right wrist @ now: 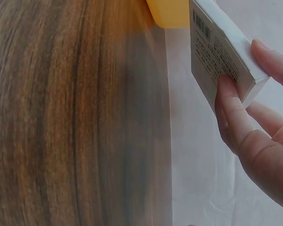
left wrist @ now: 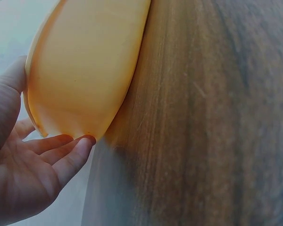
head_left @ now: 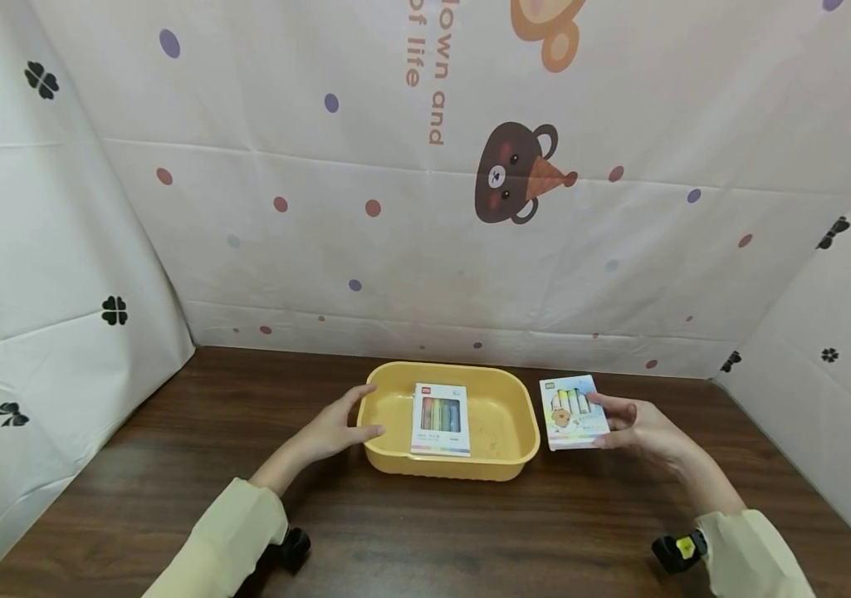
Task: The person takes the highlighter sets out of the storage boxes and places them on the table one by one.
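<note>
A shallow yellow plastic basin point(head_left: 502, 471) stands on the table. Inside it lies a white box of colored sticks point(head_left: 441, 419), seen through a dark window on its front. At the basin's left end my left hand point(head_left: 330, 429) grips the rim, thumb on one side of the wall and fingers on the other; the fingertips point(left wrist: 86, 140) touch the outer wall. To the right of the basin my right hand point(head_left: 647, 429) holds a white box of markers point(head_left: 574, 413) by its right edge, picture side up. Printed text and a barcode show on that box's back in the right wrist view.
The dark wooden table point(head_left: 425, 540) ends at a patterned white curtain point(head_left: 395, 249) behind and at both sides. A black wrist strap point(head_left: 294, 548) sits below the left sleeve, another strap point(head_left: 679, 551) with a yellow patch below the right one.
</note>
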The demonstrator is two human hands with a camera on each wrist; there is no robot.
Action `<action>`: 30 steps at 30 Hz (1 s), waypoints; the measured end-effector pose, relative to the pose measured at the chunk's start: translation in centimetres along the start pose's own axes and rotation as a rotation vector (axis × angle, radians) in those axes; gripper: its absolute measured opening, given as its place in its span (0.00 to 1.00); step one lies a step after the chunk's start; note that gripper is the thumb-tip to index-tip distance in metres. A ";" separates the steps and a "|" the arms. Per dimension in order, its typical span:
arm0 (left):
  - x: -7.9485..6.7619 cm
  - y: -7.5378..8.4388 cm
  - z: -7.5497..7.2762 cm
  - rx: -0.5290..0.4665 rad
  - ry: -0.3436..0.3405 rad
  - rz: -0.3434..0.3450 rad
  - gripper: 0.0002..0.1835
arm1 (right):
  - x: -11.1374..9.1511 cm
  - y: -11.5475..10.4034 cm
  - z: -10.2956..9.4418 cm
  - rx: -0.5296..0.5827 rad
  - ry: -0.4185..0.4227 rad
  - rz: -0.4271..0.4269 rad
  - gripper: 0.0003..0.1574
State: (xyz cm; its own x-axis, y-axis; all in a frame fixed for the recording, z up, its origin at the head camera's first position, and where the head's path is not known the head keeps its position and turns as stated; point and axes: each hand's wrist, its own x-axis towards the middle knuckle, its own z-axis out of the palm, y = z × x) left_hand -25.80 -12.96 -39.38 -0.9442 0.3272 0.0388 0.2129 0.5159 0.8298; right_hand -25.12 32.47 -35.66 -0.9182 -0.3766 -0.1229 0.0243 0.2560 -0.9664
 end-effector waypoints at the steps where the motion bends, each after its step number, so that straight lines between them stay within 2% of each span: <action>1: 0.0 0.0 0.0 -0.001 0.000 -0.001 0.38 | 0.0 0.0 0.0 -0.007 -0.001 0.001 0.54; 14: 0.1 -0.3 0.0 0.002 -0.006 -0.009 0.39 | 0.5 0.5 0.1 -0.005 0.011 0.032 0.55; 19: 0.1 -0.4 -0.1 0.004 -0.014 -0.010 0.39 | 0.7 0.6 0.2 -0.041 -0.008 0.022 0.54; 30: 0.1 -0.2 -0.1 0.004 -0.012 -0.011 0.39 | 0.9 0.6 0.4 -0.090 0.011 0.047 0.54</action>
State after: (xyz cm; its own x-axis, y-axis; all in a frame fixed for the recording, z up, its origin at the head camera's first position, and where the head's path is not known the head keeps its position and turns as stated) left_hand -25.98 -13.12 -39.49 -0.9435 0.3307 0.0226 0.2030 0.5224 0.8282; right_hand -25.80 31.92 -36.45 -0.9210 -0.3529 -0.1649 0.0324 0.3525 -0.9353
